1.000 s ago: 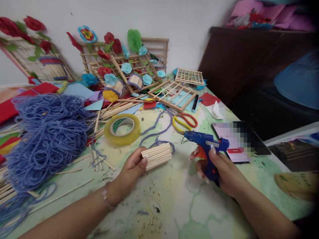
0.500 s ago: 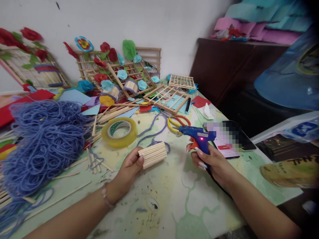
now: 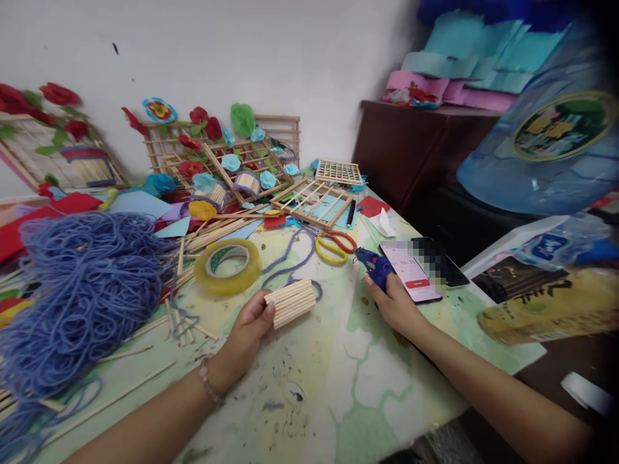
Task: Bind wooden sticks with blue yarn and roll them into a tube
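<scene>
My left hand (image 3: 254, 319) is closed on the left end of a small panel of wooden sticks (image 3: 293, 303) set side by side, held above the table. The thumb lies on top of it. My right hand (image 3: 394, 303) wraps the handle of a blue glue gun (image 3: 374, 266), whose nozzle points away to the upper left, close to the scissors (image 3: 333, 248) with yellow and orange handles. The back of the hand hides the trigger. A strand of purple yarn (image 3: 290, 254) curls behind the stick panel, beside a roll of yellow tape (image 3: 203, 274).
A heap of purple yarn (image 3: 87, 290) fills the left, with loose sticks around it. Stick frames (image 3: 319, 203) and paper flowers (image 3: 193, 169) stand against the wall. Two phones (image 3: 411, 277) lie right of the glue gun. A large water bottle (image 3: 503, 167) and a yellow bottle (image 3: 546, 309) are farther right.
My right hand has turned the glue gun so its nozzle points more away from me, and its handle is now mostly hidden. My left hand keeps the stick panel nearly still. The view has shifted right.
</scene>
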Demonstrator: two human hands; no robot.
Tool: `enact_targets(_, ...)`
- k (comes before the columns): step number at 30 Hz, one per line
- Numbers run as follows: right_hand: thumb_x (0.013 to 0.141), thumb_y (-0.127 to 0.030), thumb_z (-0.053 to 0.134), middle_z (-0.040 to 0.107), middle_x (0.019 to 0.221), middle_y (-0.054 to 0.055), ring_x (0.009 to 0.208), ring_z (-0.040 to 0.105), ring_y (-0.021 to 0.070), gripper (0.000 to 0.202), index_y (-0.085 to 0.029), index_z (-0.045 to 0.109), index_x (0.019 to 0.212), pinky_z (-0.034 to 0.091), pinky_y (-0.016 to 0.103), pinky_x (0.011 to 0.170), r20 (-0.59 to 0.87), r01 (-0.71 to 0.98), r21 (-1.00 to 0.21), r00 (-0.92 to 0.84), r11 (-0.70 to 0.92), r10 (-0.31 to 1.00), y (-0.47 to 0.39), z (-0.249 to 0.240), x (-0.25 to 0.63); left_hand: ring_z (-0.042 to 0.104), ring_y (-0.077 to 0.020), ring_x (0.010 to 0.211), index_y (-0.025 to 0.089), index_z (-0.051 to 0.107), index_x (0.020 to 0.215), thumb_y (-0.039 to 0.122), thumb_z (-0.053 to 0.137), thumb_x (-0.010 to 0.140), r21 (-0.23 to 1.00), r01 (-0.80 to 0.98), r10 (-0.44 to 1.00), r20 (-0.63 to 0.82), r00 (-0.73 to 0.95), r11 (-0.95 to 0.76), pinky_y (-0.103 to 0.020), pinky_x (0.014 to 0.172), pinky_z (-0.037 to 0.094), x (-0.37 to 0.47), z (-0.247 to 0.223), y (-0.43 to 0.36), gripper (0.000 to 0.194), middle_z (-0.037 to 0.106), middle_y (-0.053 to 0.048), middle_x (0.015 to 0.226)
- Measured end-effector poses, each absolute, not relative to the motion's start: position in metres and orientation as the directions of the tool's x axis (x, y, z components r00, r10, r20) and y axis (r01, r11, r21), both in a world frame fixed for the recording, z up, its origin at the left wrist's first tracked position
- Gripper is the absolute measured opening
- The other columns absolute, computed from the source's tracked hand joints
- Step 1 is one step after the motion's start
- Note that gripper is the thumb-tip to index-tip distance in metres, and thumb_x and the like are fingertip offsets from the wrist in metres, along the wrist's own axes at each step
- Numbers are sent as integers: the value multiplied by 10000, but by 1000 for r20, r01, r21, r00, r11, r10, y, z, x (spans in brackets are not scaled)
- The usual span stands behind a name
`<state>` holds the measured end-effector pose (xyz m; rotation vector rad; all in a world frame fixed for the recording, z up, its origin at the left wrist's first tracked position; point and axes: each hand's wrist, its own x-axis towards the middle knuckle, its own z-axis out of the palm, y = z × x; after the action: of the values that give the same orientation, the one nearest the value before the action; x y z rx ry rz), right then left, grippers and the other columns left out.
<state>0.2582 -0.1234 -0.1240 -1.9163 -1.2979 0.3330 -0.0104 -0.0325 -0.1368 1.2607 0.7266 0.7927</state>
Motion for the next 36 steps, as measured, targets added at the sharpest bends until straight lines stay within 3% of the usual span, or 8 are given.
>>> enact_targets(4, 868, -499, 417, 460, 585, -3, 539, 432, 153, 338, -215, 404, 685, 335, 284, 510, 173, 672, -724, 393, -154, 903, -117, -127, 258, 417, -139, 714, 165, 515, 771, 546, 619, 753, 991, -99, 840, -18, 543, 85, -222, 630, 340, -12, -139, -32, 395, 491, 1, 734)
enact_targets(10, 835, -533, 437, 484, 655, 24, 653, 468, 189, 347, -209, 448, 709, 377, 313, 596, 263, 725, -670, 431, -157, 863, -109, -125, 269, 431, -145, 744, 166, 524, 800, 543, 620, 753, 989, -124, 834, -3, 552, 86, -228, 662, 348, -12, -138, -32, 392, 499, -1, 759)
enact_targets(19, 847, -586, 323, 516, 696, 66, 719, 483, 228, 418, -199, 432, 735, 389, 359, 658, 239, 750, -537, 575, -387, 782, -115, -143, 279, 417, -144, 735, 160, 517, 798, 583, 613, 737, 992, -97, 831, -14, 556, 82, -228, 641, 338, -11, -139, -31, 438, 491, -4, 756)
enact_targets(22, 844, -590, 319, 517, 701, 71, 713, 480, 233, 420, -200, 428, 733, 372, 360, 652, 231, 755, -523, 572, -395, 787, -114, -143, 281, 419, -141, 727, 164, 507, 784, 580, 612, 739, 992, -103, 829, -8, 560, 79, -228, 638, 345, -11, -138, -31, 432, 491, -1, 736)
enact_targets(30, 870, -507, 320, 516, 676, 52, 658, 500, 219, 342, -213, 439, 742, 390, 346, 602, 236, 690, -662, 563, -294, 792, -116, -141, 272, 423, -133, 738, 157, 528, 795, 572, 617, 743, 992, -106, 837, 2, 548, 67, -221, 648, 349, -11, -140, -30, 428, 500, -2, 750)
enact_targets(36, 856, -497, 396, 588, 833, 99, 826, 552, 269, 361, -181, 548, 941, 446, 409, 708, 277, 689, -687, 541, -230, 794, -119, -142, 269, 438, -130, 740, 155, 540, 800, 557, 630, 742, 990, -119, 832, 4, 555, 75, -215, 648, 359, -12, -144, -28, 416, 518, -3, 757)
